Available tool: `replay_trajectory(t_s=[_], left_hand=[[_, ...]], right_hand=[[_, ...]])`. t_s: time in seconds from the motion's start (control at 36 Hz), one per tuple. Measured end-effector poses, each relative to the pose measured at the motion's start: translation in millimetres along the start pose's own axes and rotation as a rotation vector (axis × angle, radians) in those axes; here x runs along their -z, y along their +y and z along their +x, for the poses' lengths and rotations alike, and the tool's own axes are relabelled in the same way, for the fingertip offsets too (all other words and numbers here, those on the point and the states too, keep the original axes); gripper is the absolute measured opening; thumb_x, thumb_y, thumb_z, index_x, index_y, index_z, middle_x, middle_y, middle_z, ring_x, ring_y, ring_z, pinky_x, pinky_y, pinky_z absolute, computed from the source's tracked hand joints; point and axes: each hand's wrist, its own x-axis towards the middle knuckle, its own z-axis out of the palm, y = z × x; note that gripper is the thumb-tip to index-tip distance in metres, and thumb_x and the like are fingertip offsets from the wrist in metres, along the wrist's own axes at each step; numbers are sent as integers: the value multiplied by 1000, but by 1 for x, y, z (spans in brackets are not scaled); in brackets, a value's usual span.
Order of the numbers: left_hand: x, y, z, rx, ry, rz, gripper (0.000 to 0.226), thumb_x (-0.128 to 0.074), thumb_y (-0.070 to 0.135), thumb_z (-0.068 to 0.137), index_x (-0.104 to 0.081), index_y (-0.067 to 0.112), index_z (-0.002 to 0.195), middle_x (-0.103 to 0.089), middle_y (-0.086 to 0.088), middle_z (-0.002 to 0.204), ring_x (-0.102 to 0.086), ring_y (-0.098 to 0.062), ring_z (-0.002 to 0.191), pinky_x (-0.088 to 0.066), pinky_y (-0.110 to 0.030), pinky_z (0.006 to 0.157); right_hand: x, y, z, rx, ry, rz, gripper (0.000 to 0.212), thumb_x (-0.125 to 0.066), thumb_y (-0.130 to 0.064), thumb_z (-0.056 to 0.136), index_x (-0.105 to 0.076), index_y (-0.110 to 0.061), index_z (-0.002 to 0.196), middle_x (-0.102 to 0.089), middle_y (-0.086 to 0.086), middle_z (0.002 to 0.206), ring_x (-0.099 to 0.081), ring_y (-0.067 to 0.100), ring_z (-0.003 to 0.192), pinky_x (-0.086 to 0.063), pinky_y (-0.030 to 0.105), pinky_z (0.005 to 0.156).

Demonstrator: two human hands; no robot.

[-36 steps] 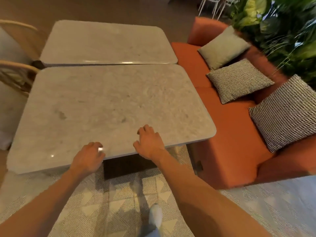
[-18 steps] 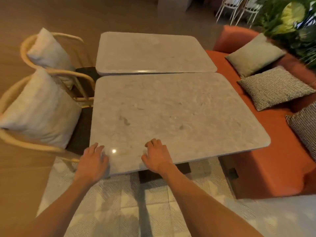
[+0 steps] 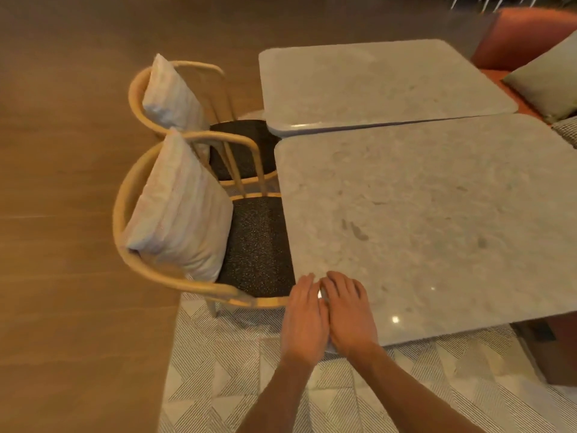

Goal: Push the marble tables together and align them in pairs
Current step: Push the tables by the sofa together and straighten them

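Note:
Two grey marble tables stand edge to edge. The near marble table [image 3: 437, 220] fills the right middle of the view; the far marble table [image 3: 374, 82] lies beyond it, its left edge sitting slightly further left than the near one's. A thin dark seam runs between them. My left hand [image 3: 304, 320] and my right hand [image 3: 351, 314] rest side by side, palms down and fingers flat, on the near table's front-left corner. Neither hand holds anything.
Two wooden armchairs stand along the tables' left side, the near chair [image 3: 199, 285] and far chair [image 3: 187, 67] each with a pale cushion and dark seat. An orange sofa [image 3: 524, 35] with cushions runs along the right. A patterned rug [image 3: 249, 385] lies underfoot.
My view has swung left, so the chairs now show fully. Both hands have slid left along the near table's front edge and come together at its front-left corner.

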Motion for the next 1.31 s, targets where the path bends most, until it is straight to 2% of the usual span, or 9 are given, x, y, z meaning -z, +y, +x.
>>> replay_trajectory(t_s=[0.08, 0.19, 0.31, 0.36, 0.42, 0.56, 0.64, 0.78, 1.31], left_hand=[[-14, 2, 1, 88, 10, -82, 39, -34, 22, 105, -48, 12, 141, -35, 0, 157, -24, -13, 148, -20, -31, 123], [-26, 17, 2, 179, 132, -105, 52, -21, 26, 98, -54, 5, 133, -44, -8, 151, -34, -23, 144, -25, -40, 122], [-40, 21, 1, 249, 218, -150, 36, -35, 16, 103, -52, 7, 133, -44, -4, 150, -27, -20, 147, -11, -31, 125], [-47, 19, 0, 232, 283, -146, 31, -38, 12, 102, -55, 8, 128, -48, -4, 146, -32, -20, 145, -16, -33, 124], [-48, 19, 1, 222, 352, -142, 30, -39, 10, 101, -58, 7, 124, -53, -5, 143, -37, -21, 142, -19, -33, 123], [-59, 15, 1, 164, 437, -119, 35, -35, 11, 98, -63, 5, 119, -58, -8, 139, -46, -29, 137, -34, -45, 117], [-59, 17, 1, 162, 465, -101, 44, -32, 15, 93, -64, 4, 122, -61, -11, 136, -51, -37, 133, -45, -54, 106], [-58, 15, 2, 134, 451, -84, 43, -36, 13, 90, -62, 3, 123, -64, -14, 132, -56, -39, 126, -53, -59, 93], [-53, 19, 5, 129, 414, -36, 47, -38, 15, 89, -60, -1, 127, -64, -15, 132, -57, -41, 125, -55, -58, 89]], right_hand=[[-5, 12, 0, 38, 32, 53, 50, -51, -35, 96, -49, -19, 143, -45, 1, 152, -41, 19, 141, -30, 40, 118], [-11, 23, -2, 96, 64, 69, 51, -40, -39, 96, -49, -20, 142, -43, -2, 152, -39, 15, 141, -30, 38, 117], [-25, 31, -4, -71, 269, 78, 44, -34, -30, 99, -59, -12, 130, -56, 5, 139, -50, 19, 131, -29, 42, 114], [-35, 32, -6, -144, 367, 94, 41, -36, -24, 97, -61, -9, 125, -59, 7, 135, -52, 22, 127, -33, 45, 113], [-37, 31, -3, -129, 408, 105, 38, -39, -20, 95, -63, -9, 123, -61, 6, 133, -53, 22, 126, -37, 45, 111], [-40, 33, 0, -152, 378, 61, 40, -38, -23, 93, -63, -12, 122, -61, 4, 133, -54, 21, 124, -38, 45, 110], [-41, 33, 1, -162, 363, 26, 39, -38, -24, 93, -63, -14, 121, -62, 3, 131, -54, 21, 121, -38, 44, 108], [-40, 32, 2, -166, 346, -1, 39, -37, -26, 92, -63, -16, 119, -62, 3, 130, -54, 21, 118, -40, 45, 106], [-37, 33, 4, -162, 337, -12, 39, -36, -28, 93, -63, -17, 118, -62, 2, 129, -54, 21, 116, -39, 43, 104]])
